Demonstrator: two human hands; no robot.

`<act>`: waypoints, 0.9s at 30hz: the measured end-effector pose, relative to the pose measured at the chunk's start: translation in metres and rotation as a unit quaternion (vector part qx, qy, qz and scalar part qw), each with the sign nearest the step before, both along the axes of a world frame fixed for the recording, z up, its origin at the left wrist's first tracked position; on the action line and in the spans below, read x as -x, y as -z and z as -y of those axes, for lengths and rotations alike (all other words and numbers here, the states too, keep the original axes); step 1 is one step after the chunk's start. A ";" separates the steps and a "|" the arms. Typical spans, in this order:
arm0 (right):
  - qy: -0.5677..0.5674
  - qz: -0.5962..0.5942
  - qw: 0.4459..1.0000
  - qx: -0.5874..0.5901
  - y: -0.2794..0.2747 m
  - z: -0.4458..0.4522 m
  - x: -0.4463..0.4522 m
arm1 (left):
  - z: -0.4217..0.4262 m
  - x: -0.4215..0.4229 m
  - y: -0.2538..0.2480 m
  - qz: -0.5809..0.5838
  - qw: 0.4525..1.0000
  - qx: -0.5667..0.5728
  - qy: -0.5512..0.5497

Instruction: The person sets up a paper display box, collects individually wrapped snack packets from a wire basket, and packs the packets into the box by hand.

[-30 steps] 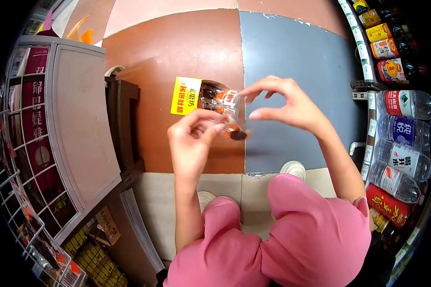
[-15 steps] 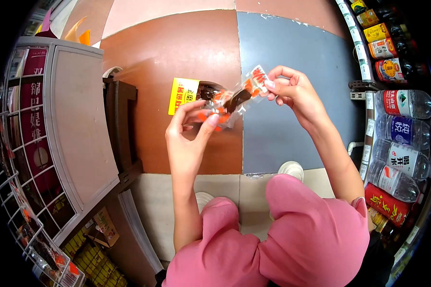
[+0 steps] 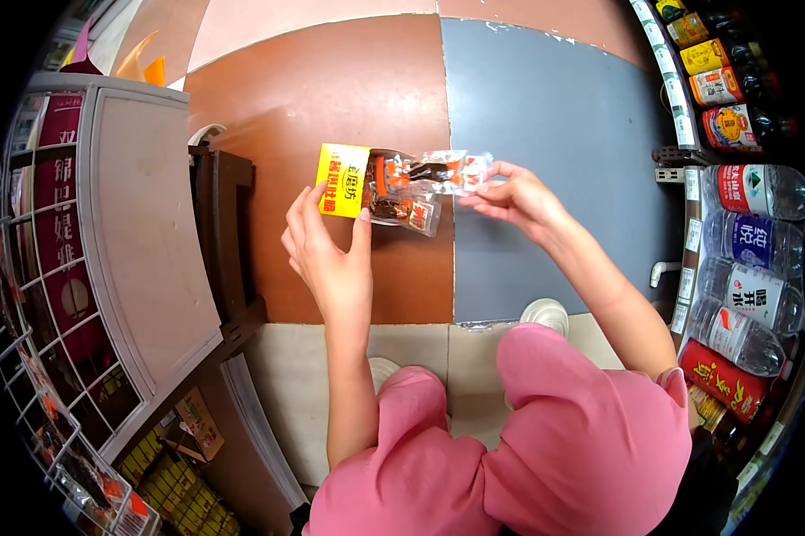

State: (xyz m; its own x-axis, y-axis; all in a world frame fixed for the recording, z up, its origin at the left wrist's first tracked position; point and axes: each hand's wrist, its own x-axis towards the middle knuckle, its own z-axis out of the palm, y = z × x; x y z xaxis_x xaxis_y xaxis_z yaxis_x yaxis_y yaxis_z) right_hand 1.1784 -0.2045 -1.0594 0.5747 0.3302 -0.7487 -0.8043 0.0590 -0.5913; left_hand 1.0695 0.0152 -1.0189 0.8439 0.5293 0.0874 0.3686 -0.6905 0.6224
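A small box with a yellow printed flap lies on the brown floor tile, its dark inside holding snack packets. My left hand is at the near edge of this box, fingers spread and thumb apart, with fingertips over the flap. With its fingers together, my right hand pinches the right end of a clear snack packet with red print and dark contents. That packet lies across the box's inside. Below it, a second snack packet sticks out of the box at the right.
At left stands a white-framed cabinet with a wire rack. On the right, a shelf holds water bottles and sauce bottles. My knees in pink cloth are close below.
My right hand and the packet have come down and left over the box. My left hand has let go of the packet, moved left and spread its fingers at the box's edge.
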 end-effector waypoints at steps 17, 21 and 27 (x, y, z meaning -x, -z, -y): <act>-0.200 0.203 0.947 0.146 0.029 -0.032 -0.002 | 0.004 0.000 0.008 -0.080 0.995 -0.043 0.036; -0.187 0.233 0.939 0.169 0.035 -0.039 -0.004 | 0.004 0.000 0.009 -0.084 0.995 -0.045 0.035; -0.193 0.259 0.933 0.159 0.055 -0.036 -0.005 | 0.004 0.000 0.010 -0.091 0.994 -0.057 0.031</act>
State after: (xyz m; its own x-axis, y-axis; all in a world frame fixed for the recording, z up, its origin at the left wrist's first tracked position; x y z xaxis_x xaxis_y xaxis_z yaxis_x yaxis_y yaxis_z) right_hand 1.1835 -0.1685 -1.1142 0.7711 0.3961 -0.4985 -0.3311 -0.4194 -0.8453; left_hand 1.0694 0.0111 -1.0290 0.8822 0.4707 -0.0129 0.4218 -0.7779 0.4657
